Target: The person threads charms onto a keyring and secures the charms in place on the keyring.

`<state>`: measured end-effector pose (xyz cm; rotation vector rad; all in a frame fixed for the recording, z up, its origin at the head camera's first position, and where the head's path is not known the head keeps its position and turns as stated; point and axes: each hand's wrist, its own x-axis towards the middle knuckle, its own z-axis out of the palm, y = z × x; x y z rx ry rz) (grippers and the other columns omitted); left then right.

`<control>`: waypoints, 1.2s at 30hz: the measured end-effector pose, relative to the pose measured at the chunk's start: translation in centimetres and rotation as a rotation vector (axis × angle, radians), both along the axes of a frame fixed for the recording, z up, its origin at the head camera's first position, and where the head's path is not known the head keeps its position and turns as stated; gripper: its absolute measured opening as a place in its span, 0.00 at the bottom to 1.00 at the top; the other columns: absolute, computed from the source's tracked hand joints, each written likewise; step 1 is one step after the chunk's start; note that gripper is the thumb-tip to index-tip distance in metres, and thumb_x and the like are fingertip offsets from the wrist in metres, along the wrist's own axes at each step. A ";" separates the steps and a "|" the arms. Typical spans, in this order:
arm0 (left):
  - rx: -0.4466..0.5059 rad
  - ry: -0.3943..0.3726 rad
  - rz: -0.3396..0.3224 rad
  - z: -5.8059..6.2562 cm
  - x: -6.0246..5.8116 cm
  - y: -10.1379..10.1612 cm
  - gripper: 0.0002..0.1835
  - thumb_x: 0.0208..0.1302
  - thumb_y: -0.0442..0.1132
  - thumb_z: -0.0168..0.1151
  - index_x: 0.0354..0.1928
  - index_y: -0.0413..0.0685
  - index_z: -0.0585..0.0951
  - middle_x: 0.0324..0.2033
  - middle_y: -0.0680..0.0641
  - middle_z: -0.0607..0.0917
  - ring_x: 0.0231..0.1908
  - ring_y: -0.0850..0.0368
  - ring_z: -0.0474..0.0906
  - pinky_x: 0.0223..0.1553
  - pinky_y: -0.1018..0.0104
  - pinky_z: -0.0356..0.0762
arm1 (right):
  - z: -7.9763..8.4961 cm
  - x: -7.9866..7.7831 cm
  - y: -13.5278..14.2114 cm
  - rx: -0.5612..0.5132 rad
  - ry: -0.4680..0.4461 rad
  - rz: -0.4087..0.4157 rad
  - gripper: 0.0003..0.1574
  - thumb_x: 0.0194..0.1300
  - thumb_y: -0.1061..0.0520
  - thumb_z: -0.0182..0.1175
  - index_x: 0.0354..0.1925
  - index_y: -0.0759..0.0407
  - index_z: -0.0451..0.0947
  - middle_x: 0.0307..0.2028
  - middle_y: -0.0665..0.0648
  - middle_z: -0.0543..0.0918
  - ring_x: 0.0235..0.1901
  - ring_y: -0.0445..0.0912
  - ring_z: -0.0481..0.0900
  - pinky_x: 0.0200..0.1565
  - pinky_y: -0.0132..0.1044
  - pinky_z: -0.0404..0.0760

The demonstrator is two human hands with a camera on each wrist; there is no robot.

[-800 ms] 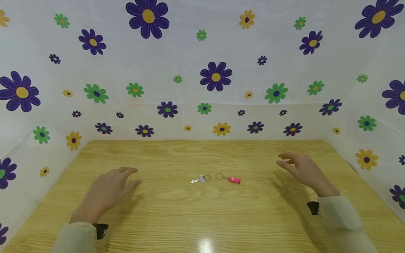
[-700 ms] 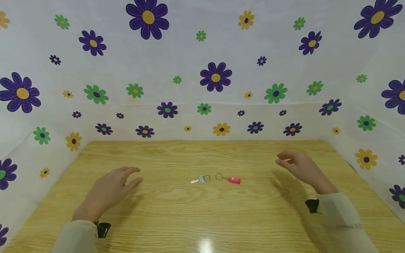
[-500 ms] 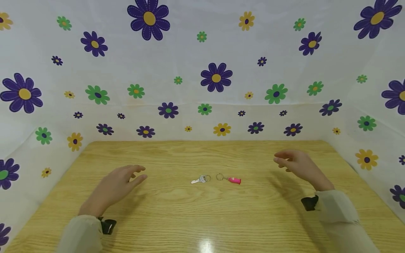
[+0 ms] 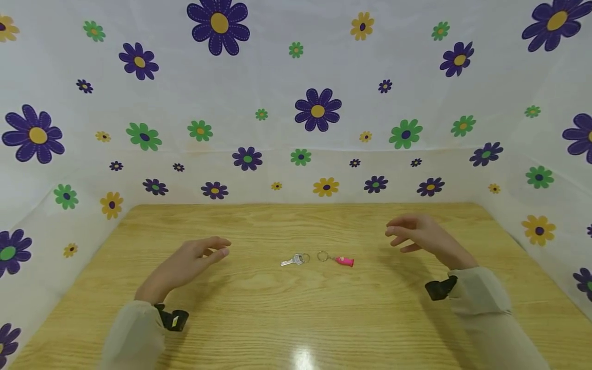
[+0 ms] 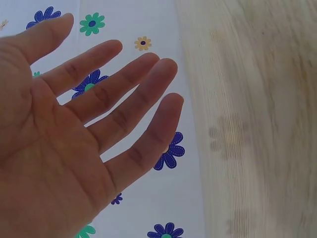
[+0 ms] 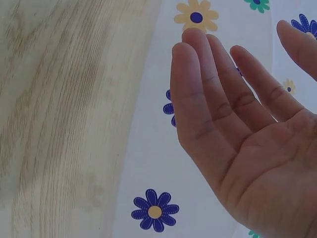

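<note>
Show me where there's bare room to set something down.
A broad bare patch of the table lies on the person's side of the key and pink keychain, between the sleeves. Another runs behind them to the flowered cloth. Tightest is the small gap between key and keychain; left hand and right hand flank the pair.

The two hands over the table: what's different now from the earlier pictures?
Both have moved inward and a little farther forward: the left hand to the right, the right hand to the left. Neither has taken hold of anything. The key and the pink keyring charm stayed where they lay on the table.
</note>
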<state>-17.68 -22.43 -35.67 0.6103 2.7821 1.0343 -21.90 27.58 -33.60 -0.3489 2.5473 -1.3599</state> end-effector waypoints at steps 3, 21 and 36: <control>0.016 -0.017 -0.015 -0.1 -0.3 0.4 0.26 0.80 0.50 0.52 0.66 0.36 0.75 0.57 0.38 0.82 0.52 0.43 0.79 0.51 0.42 0.79 | 0.0 -0.1 -0.2 -0.022 -0.010 0.021 0.32 0.77 0.51 0.57 0.63 0.77 0.69 0.55 0.70 0.80 0.46 0.56 0.85 0.46 0.48 0.86; 0.080 -0.114 -0.072 0.0 -1.8 2.7 0.26 0.80 0.51 0.50 0.67 0.39 0.75 0.51 0.39 0.83 0.49 0.48 0.79 0.47 0.52 0.80 | 0.2 -1.0 -1.4 -0.038 -0.054 0.102 0.32 0.77 0.51 0.57 0.63 0.77 0.69 0.56 0.70 0.79 0.49 0.61 0.83 0.48 0.50 0.85; 0.099 -0.139 -0.092 -0.5 -2.4 4.0 0.26 0.80 0.51 0.50 0.66 0.38 0.75 0.54 0.38 0.82 0.49 0.46 0.80 0.48 0.49 0.80 | -0.1 -1.6 -3.6 -0.058 -0.087 0.142 0.30 0.78 0.54 0.55 0.63 0.79 0.68 0.57 0.72 0.78 0.48 0.62 0.83 0.49 0.51 0.85</control>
